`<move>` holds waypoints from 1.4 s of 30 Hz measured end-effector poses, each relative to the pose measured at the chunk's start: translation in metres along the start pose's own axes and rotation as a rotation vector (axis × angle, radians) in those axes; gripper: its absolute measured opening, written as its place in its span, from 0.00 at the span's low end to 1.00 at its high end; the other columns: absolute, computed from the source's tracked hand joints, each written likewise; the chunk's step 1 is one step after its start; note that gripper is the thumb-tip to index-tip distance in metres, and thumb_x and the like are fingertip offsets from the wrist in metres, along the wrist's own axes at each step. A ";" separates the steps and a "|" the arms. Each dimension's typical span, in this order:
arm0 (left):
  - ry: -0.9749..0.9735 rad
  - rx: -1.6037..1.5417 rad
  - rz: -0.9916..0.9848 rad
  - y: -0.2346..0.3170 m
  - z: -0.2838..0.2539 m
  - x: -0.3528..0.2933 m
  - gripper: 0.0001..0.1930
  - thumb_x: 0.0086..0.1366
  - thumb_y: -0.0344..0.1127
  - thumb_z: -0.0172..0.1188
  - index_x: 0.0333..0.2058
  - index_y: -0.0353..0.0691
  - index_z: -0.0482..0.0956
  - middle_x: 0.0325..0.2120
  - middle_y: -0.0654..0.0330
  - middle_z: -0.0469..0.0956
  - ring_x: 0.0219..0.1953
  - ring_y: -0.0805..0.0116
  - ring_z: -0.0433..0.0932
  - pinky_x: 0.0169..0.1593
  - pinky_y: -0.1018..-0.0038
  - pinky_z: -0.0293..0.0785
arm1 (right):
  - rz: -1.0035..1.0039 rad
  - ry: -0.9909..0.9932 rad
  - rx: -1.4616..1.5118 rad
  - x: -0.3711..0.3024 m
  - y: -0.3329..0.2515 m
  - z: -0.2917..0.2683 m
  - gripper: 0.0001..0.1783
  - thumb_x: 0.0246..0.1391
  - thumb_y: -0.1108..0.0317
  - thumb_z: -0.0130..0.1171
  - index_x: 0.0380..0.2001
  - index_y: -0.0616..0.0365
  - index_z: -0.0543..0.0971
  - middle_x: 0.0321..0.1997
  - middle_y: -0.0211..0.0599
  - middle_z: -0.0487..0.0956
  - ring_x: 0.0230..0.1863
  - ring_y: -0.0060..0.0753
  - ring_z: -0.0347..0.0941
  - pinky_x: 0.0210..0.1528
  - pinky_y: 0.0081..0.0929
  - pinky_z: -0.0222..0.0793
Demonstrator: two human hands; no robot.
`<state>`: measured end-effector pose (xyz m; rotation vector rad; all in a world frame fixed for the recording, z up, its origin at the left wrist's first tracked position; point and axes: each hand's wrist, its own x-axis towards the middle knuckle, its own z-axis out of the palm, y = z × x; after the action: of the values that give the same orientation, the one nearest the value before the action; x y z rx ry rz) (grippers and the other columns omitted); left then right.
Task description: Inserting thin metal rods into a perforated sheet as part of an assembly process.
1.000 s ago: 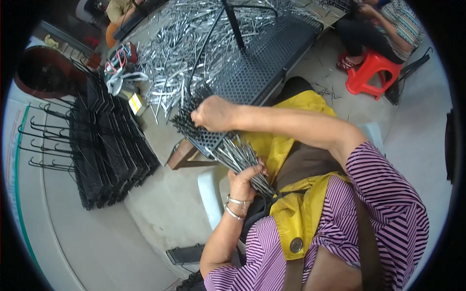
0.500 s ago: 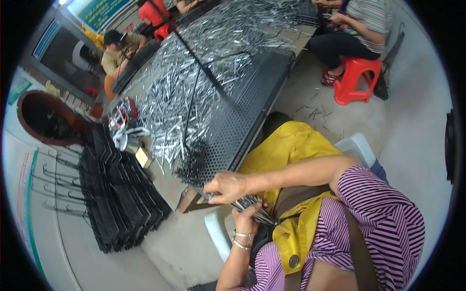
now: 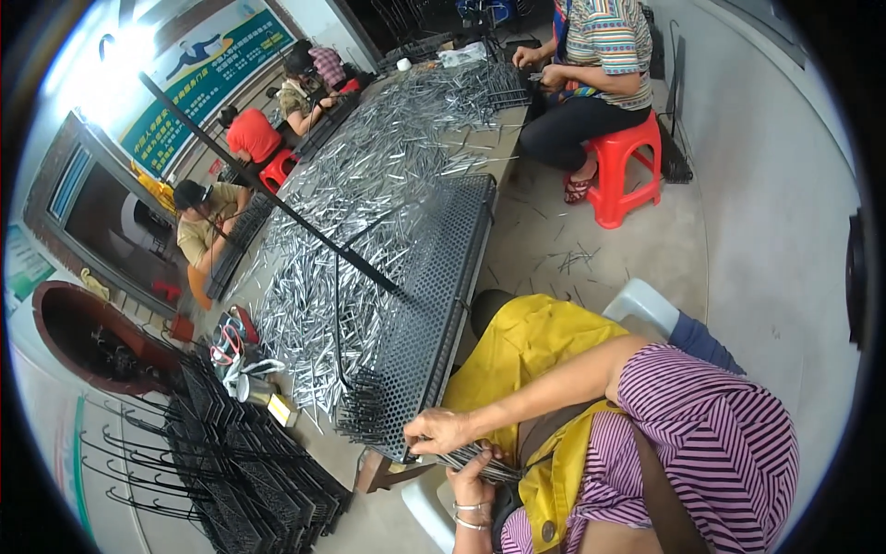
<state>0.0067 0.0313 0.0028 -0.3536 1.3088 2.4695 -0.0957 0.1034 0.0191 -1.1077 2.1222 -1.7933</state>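
Observation:
My left hand [image 3: 473,469], with bracelets at the wrist, is closed around a bundle of thin metal strips [image 3: 498,471] against my yellow apron [image 3: 544,337]. My right hand [image 3: 440,431] is at the near edge of a black perforated rack [image 3: 438,277], its fingers pinched together. What they pinch, if anything, is too small to make out. Dark thin pieces [image 3: 365,406] stand packed upright in the holes at the rack's near left end. The rack lies along the right side of the table, with a black hooked rod [image 3: 268,189] rising from it.
A large heap of silvery strips [image 3: 314,286] covers the table. Stacked black racks [image 3: 249,452] with hooks stand at left, below a brown round bin [image 3: 92,346]. A person on a red stool [image 3: 625,171] sits at right. Several other people work along the far left side. Loose strips [image 3: 572,258] lie on the floor.
The view has tilted up, so the table, rack and hands appear lower and more of the far end shows. Both hands stay by the rack's near corner, the left still holding the bundle.

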 end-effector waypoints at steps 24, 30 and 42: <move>-0.049 0.028 -0.057 -0.005 0.004 -0.002 0.08 0.46 0.23 0.54 0.29 0.32 0.69 0.19 0.57 0.70 0.20 0.63 0.70 0.26 0.68 0.70 | -0.066 0.275 0.015 -0.021 0.006 0.019 0.04 0.38 0.71 0.50 0.19 0.61 0.72 0.16 0.42 0.72 0.21 0.40 0.72 0.23 0.31 0.66; 0.136 0.030 0.020 -0.008 0.002 -0.009 0.09 0.47 0.24 0.55 0.29 0.36 0.68 0.17 0.59 0.68 0.17 0.65 0.67 0.23 0.70 0.67 | -0.179 0.370 -0.080 -0.020 0.006 -0.002 0.15 0.41 0.60 0.58 0.23 0.64 0.73 0.21 0.43 0.74 0.23 0.35 0.73 0.24 0.27 0.68; 0.264 -0.177 0.236 0.034 -0.017 -0.010 0.20 0.49 0.27 0.53 0.44 0.43 0.62 0.17 0.64 0.65 0.16 0.73 0.60 0.24 0.73 0.61 | 0.080 0.615 -0.030 -0.032 0.058 -0.066 0.13 0.45 0.64 0.55 0.20 0.66 0.72 0.17 0.40 0.74 0.20 0.26 0.71 0.22 0.25 0.65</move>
<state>0.0036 -0.0023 0.0223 -0.6196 1.2974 2.8251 -0.1343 0.1757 -0.0256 -0.4922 2.4595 -2.2825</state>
